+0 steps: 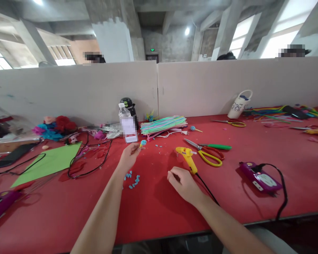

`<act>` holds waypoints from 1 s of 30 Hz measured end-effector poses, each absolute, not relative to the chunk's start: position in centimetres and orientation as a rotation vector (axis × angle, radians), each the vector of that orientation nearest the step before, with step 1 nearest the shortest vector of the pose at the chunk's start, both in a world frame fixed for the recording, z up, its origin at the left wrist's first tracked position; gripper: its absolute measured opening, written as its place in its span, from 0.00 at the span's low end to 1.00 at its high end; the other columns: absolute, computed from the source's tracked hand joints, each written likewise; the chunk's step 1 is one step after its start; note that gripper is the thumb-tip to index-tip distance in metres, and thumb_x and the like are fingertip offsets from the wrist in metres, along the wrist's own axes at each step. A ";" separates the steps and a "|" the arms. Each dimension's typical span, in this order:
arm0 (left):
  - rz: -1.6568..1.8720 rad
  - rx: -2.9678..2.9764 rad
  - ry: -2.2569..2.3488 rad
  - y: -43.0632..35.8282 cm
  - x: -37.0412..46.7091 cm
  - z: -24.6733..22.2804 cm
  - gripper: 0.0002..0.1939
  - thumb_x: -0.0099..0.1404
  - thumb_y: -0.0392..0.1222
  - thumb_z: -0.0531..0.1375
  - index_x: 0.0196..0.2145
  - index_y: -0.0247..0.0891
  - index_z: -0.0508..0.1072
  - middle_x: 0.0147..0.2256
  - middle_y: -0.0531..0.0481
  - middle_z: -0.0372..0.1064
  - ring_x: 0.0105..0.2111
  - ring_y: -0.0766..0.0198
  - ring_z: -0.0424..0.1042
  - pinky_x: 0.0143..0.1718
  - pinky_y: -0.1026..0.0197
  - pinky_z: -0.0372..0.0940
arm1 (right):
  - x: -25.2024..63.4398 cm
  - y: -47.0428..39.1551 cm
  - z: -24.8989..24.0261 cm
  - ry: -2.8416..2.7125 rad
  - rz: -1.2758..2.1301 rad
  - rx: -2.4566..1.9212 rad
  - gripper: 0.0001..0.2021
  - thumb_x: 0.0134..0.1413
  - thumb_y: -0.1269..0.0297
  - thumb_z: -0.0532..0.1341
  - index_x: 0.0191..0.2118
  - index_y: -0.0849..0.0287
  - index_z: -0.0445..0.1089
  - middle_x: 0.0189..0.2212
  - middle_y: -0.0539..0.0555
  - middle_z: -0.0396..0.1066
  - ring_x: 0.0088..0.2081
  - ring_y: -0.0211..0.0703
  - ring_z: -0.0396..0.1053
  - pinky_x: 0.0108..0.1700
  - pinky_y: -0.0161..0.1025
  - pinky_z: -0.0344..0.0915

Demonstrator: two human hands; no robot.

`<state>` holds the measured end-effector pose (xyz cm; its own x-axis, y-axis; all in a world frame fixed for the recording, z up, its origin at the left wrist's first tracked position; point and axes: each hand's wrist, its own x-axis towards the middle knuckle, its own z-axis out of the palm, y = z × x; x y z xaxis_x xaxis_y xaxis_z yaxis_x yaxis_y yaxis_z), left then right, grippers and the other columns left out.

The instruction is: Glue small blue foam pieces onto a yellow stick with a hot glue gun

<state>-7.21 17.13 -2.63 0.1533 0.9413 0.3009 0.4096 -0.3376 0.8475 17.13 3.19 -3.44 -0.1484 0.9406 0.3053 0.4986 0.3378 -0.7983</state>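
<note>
My left hand pinches a small stick topped with a light-blue flower-like piece, held over the red table. Several small blue pieces lie beside my left wrist. My right hand rests on the table with its fingers curled; whether anything sits between the fingertips is too small to tell. Just behind it lies a yellow glue gun with a black cord. Scissors with yellow and red handles and a green-handled tool are right of the glue gun.
Pipe cleaners, a clear bottle and a phone stand or lie at the back. Green paper and looped black cable are on the left. A purple power strip lies right. A grey partition borders the table.
</note>
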 end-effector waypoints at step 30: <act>0.306 3.036 1.088 9.2 -1.5 1.6 0.21 0.62 0.32 0.54 0.50 0.40 0.76 0.52 0.44 0.75 0.56 0.50 0.68 0.58 0.48 0.62 | 17.5 2.0 -0.9 -1.877 0.422 -0.984 0.25 0.64 0.65 0.57 0.65 0.55 0.57 0.64 0.61 0.60 0.65 0.52 0.56 0.65 0.52 0.54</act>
<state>-1.49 9.17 1.62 0.7569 0.6191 0.2092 0.6375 -0.7700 -0.0281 17.50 2.03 -0.89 -0.2341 0.7779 0.5831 0.4532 0.6179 -0.6425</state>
